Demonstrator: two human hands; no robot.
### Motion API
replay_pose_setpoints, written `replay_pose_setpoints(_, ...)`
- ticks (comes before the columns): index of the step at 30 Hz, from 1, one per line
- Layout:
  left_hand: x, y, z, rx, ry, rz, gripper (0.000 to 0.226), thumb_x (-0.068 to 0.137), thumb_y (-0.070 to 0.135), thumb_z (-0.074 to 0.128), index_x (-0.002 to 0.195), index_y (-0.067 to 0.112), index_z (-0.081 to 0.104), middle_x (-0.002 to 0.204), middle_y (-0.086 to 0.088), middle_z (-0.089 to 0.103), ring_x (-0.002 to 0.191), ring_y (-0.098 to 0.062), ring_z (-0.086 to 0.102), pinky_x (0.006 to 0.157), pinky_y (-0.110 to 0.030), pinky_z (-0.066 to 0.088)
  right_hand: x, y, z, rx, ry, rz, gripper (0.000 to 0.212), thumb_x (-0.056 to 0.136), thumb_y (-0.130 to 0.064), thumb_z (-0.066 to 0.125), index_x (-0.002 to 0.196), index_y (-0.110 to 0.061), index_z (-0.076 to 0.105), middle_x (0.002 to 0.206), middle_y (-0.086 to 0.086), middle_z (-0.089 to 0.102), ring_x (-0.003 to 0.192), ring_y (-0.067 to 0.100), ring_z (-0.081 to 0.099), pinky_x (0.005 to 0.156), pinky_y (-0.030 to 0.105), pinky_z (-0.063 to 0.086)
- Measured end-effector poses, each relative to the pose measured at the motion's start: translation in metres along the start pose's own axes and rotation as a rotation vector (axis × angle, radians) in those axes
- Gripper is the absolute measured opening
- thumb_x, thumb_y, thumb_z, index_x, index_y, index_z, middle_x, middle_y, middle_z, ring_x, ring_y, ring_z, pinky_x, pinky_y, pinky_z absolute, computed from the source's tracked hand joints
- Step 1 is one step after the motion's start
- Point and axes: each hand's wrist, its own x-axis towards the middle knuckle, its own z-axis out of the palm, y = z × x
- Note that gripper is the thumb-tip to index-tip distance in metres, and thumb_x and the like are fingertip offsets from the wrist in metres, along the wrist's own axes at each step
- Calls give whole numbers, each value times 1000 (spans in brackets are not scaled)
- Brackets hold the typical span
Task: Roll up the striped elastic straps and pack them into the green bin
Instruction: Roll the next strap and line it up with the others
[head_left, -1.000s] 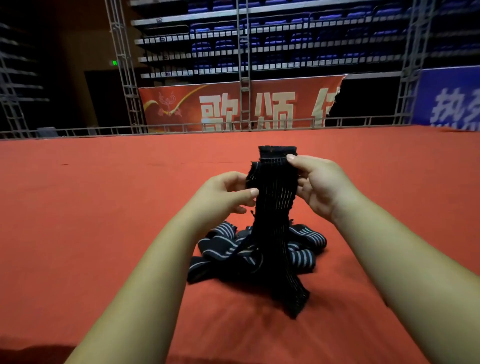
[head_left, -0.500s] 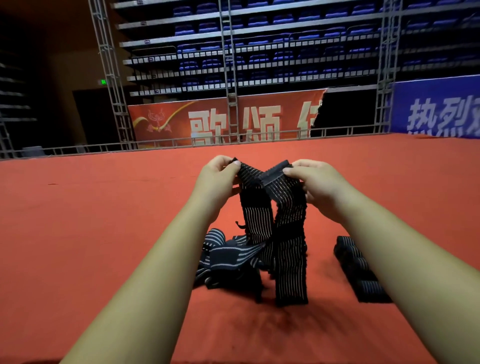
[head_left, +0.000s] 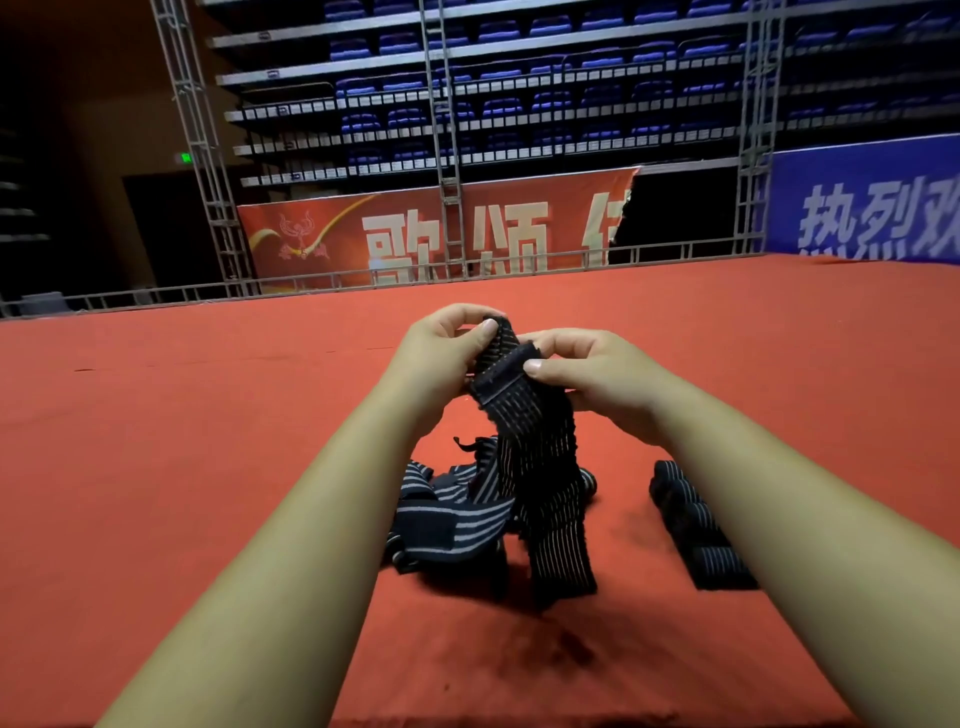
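Left hand (head_left: 441, 358) and right hand (head_left: 597, 384) pinch the striped strap (head_left: 530, 441) between thumbs and fingers (head_left: 563, 339). Its tail hangs below them.

A red banner (head_left: 436, 234) behind the far railing carries large pale characters reading 歌颂. A third character is cut off at the banner's torn right edge. A blue banner (head_left: 862, 208) on the right shows pale characters 热烈, then part of 欢 cut by the frame edge. A small green lit sign (head_left: 185, 157) on the dark left wall is too small to read.
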Motion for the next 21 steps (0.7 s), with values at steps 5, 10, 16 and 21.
replay_pose_setpoints(5, 4, -6, 8, -19, -45, 16, 26, 112, 20, 57, 121, 23, 81, 117, -5, 81, 106, -20, 77, 98, -43, 62, 8, 11, 4, -74, 44, -39, 11, 101, -7, 69, 90, -6, 71, 131, -11, 73, 103, 13, 71, 89, 33, 54)
replay_pose_setpoints(10, 1, -6, 5, 21, -194, -62, 31, 108, 27, 66, 138, 20, 72, 123, -3, 79, 114, -18, 75, 97, -36, 59, 6, 14, 6, -64, 121, -14, 12, 100, -10, 71, 89, -15, 72, 77, -1, 71, 69, 12, 64, 69, 30, 50)
replay_pose_setpoints(16, 6, -18, 2, 354, 53, 50, 18, 104, 22, 71, 121, 18, 77, 109, 2, 79, 99, -13, 75, 88, -32, 60, 3, 20, 5, -45, 134, 6, 21, 100, -7, 68, 81, -16, 66, 68, -5, 63, 61, 9, 56, 60, 27, 43)
replay_pose_setpoints(21, 8, -25, 3, 628, 173, 165, 14, 101, 26, 75, 92, 17, 78, 84, 0, 77, 78, -18, 72, 68, -31, 57, 1, 26, 0, -55, 128, 39, 15, 99, -7, 69, 85, -12, 67, 71, 0, 61, 65, 13, 54, 63, 30, 41)
